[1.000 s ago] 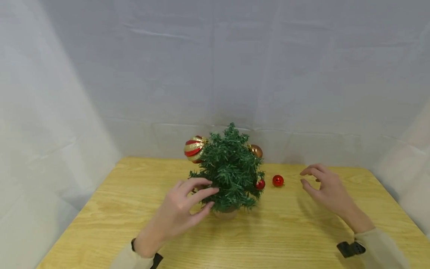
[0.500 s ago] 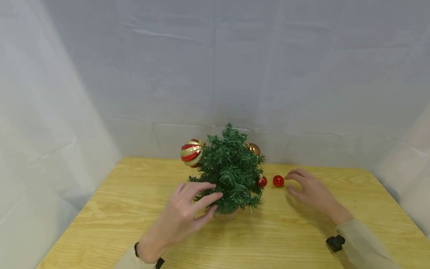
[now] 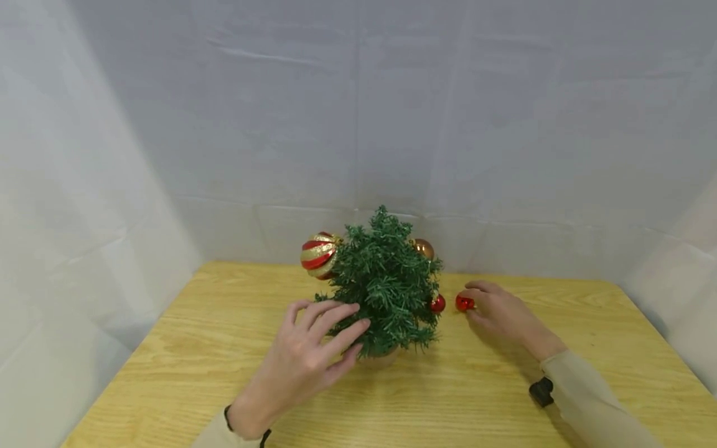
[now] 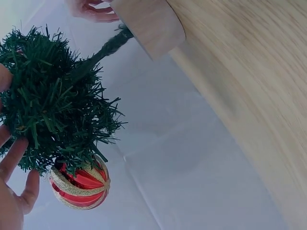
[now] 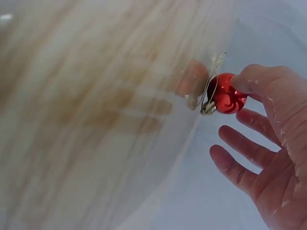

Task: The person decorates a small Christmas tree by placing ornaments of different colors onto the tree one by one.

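Observation:
A small green Christmas tree (image 3: 386,286) stands upright on the wooden table, its round base (image 4: 152,29) in plain sight in the left wrist view. At its near left side, my left hand (image 3: 313,348) has spread, slightly bent fingers touching the branches. A red bauble (image 5: 228,93) with a gold cap and thread lies on the table to the tree's right. My right hand (image 3: 504,317) pinches this bauble, thumb on one side and index finger on the other; the remaining fingers are extended. Hanging from the tree are a red-and-gold striped bauble (image 3: 320,255), a copper bauble (image 3: 424,249) and another red bauble (image 3: 438,303).
The wooden table (image 3: 213,348) ends at a pale cloth backdrop (image 3: 504,155) behind the tree, with more cloth at both sides. A dark strap with a small device (image 3: 541,392) sits on the right wrist.
My right hand has moved left to the loose red bauble and closed its thumb and finger on it. The tree has tilted slightly left, while the left hand stays at its branches.

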`<state>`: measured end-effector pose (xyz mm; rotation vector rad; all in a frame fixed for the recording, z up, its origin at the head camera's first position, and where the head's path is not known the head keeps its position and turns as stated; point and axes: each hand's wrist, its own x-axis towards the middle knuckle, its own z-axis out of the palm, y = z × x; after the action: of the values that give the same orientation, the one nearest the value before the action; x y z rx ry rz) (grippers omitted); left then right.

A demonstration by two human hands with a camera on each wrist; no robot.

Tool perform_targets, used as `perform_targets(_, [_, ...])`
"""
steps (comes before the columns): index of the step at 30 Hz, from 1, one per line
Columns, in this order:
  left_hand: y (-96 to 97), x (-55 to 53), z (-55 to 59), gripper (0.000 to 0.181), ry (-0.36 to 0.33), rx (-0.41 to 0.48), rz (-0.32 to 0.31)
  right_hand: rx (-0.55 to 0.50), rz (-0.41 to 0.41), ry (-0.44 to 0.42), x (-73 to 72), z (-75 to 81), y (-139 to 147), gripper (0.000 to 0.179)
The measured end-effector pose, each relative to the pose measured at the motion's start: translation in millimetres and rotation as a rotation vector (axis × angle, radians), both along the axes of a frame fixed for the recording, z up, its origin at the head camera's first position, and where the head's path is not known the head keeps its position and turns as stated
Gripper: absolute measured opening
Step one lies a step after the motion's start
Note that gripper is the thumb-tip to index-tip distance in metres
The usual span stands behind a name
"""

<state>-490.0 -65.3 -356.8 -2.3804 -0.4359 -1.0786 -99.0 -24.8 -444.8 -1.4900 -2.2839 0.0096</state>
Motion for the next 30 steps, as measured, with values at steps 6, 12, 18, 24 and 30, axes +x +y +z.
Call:
perform_targets(6, [-0.5, -0.3, 0.0, 0.029, -0.001, -0.008, 0.012, -0.023, 0.024, 0.021, -0.7, -1.7, 2, 0.027])
perform_targets(12, [-0.4, -0.7, -0.1, 0.03, -0.005, -0.008, 0.02, -0.004, 0.057, 0.026, 2.1, -3.0, 2, 0.025])
perform_targets(18, [-0.3, -0.6, -0.4, 0.03, -0.006, -0.013, 0.021, -0.015, 0.041, 0.084, 6.8, -0.2, -5, 0.02])
perform_targets(24, [-0.3, -1.1, -1.3, 0.031, -0.002, -0.01, 0.03, -0.032, 0.023, 0.177, 12.0, 6.3, -17, 0.025])
perform_targets(30, [-0.5, -1.5, -1.8, 0.031, -0.003, -0.02, 0.037, -0.03, -0.003, 0.253, 15.0, 19.9, -34, 0.03])
